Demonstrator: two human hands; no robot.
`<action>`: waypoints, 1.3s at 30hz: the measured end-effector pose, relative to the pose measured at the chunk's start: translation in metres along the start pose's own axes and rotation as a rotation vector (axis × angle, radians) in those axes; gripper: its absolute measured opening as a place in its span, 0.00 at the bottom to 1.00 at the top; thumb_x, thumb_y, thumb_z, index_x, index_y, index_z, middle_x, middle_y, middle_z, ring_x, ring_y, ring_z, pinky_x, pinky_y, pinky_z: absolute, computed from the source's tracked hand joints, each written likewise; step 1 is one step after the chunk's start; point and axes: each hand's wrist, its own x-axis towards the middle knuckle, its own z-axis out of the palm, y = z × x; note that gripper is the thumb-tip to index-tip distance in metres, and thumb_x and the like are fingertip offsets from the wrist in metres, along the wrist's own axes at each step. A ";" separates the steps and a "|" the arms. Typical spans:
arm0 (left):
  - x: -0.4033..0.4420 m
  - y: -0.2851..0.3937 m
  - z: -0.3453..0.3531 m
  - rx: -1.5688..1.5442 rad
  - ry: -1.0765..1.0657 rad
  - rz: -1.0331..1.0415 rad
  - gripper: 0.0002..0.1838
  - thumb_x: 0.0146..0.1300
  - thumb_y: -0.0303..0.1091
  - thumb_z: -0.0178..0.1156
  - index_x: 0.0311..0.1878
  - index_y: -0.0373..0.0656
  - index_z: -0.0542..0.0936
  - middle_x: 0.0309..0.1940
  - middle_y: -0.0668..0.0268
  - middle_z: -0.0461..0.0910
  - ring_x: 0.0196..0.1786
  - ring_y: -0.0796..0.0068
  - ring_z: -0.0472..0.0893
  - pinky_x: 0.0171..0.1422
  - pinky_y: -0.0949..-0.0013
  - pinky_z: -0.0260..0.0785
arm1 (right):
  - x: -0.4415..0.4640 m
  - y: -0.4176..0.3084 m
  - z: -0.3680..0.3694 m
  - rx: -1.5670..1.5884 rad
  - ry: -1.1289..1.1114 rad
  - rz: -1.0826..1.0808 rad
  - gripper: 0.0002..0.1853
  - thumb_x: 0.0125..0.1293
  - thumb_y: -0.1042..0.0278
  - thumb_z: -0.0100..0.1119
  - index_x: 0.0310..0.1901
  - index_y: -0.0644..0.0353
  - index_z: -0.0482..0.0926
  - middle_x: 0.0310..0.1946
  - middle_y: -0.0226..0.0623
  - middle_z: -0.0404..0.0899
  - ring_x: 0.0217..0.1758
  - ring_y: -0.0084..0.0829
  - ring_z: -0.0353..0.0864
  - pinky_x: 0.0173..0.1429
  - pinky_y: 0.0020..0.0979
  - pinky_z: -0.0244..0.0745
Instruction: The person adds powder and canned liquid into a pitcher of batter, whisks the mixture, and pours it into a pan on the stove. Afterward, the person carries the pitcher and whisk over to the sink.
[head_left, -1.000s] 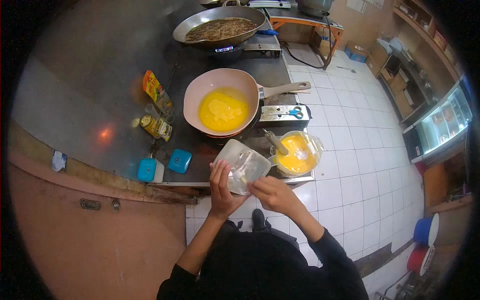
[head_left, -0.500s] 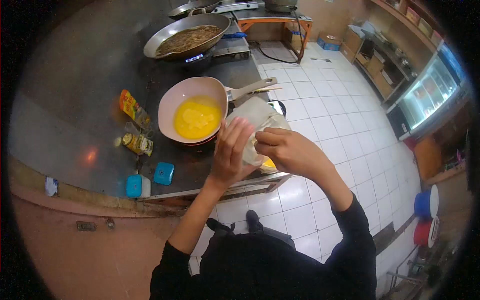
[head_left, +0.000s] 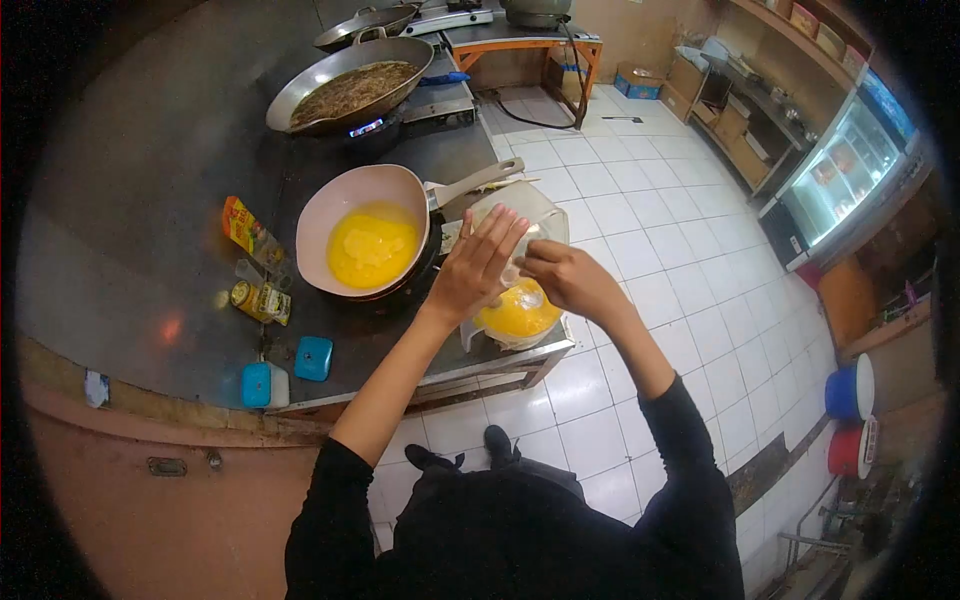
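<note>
Hands (head_left: 525, 262) tilt the clear container (head_left: 542, 212) above yellow liquid (head_left: 520, 312)

Between the pan (head_left: 318, 215) and the blue lid (head_left: 314, 358), a strip of desk (head_left: 360, 350) leaves a hand room to pass. The pan's handle (head_left: 480, 182) juts across the right side. The clear container (head_left: 532, 205) crowds the jug's (head_left: 518, 342) far side; pouch (head_left: 248, 230) and jar (head_left: 262, 302) obstruct the left.
</note>
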 end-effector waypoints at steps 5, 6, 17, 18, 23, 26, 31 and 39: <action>-0.009 -0.005 0.007 0.030 -0.029 -0.002 0.42 0.48 0.28 0.65 0.70 0.44 0.60 0.68 0.59 0.61 0.73 0.61 0.60 0.79 0.49 0.43 | -0.012 0.003 0.003 0.043 0.126 0.116 0.12 0.56 0.76 0.62 0.43 0.61 0.81 0.35 0.39 0.76 0.38 0.37 0.80 0.42 0.34 0.77; -0.008 -0.003 0.006 0.027 -0.033 0.005 0.42 0.48 0.28 0.65 0.70 0.44 0.60 0.68 0.59 0.61 0.73 0.61 0.60 0.79 0.49 0.43 | -0.011 0.004 0.004 0.042 0.131 0.122 0.12 0.56 0.76 0.62 0.43 0.61 0.81 0.35 0.39 0.76 0.38 0.37 0.80 0.42 0.34 0.77; -0.013 -0.003 0.009 0.117 0.028 0.099 0.35 0.54 0.29 0.62 0.68 0.44 0.64 0.65 0.61 0.66 0.71 0.64 0.64 0.79 0.50 0.44 | -0.007 0.014 0.032 -0.129 0.177 -0.067 0.14 0.48 0.80 0.57 0.40 0.63 0.79 0.38 0.38 0.76 0.42 0.36 0.80 0.46 0.33 0.78; -0.014 -0.004 0.010 0.116 0.027 0.101 0.35 0.54 0.29 0.62 0.68 0.44 0.64 0.65 0.61 0.66 0.71 0.64 0.64 0.79 0.50 0.44 | -0.007 0.015 0.034 -0.130 0.178 -0.066 0.14 0.48 0.80 0.57 0.40 0.63 0.79 0.38 0.38 0.76 0.42 0.36 0.80 0.46 0.33 0.78; -0.014 -0.005 0.010 0.123 -0.019 0.016 0.44 0.45 0.38 0.70 0.68 0.45 0.63 0.65 0.62 0.66 0.71 0.65 0.64 0.79 0.54 0.46 | -0.009 0.005 0.021 -0.021 0.205 0.054 0.10 0.55 0.77 0.59 0.41 0.65 0.79 0.38 0.40 0.77 0.36 0.37 0.81 0.38 0.32 0.78; -0.014 -0.004 0.008 0.066 -0.003 -0.050 0.52 0.36 0.40 0.75 0.69 0.45 0.61 0.66 0.62 0.65 0.71 0.66 0.63 0.79 0.54 0.45 | -0.011 -0.016 0.006 0.379 0.405 0.377 0.06 0.61 0.74 0.61 0.39 0.66 0.81 0.29 0.39 0.76 0.29 0.30 0.78 0.32 0.27 0.71; -0.012 0.002 0.012 0.072 0.032 -0.068 0.55 0.33 0.39 0.77 0.69 0.46 0.60 0.66 0.62 0.64 0.72 0.66 0.62 0.79 0.54 0.43 | -0.013 -0.022 0.027 0.408 0.554 0.478 0.06 0.63 0.73 0.61 0.36 0.67 0.82 0.24 0.38 0.75 0.20 0.25 0.72 0.25 0.25 0.65; -0.014 0.005 0.016 0.108 0.066 -0.069 0.53 0.35 0.39 0.76 0.68 0.45 0.60 0.67 0.63 0.64 0.72 0.66 0.62 0.79 0.54 0.42 | -0.015 -0.030 0.027 0.369 0.521 0.482 0.04 0.62 0.76 0.61 0.36 0.68 0.80 0.24 0.38 0.74 0.20 0.24 0.73 0.23 0.25 0.64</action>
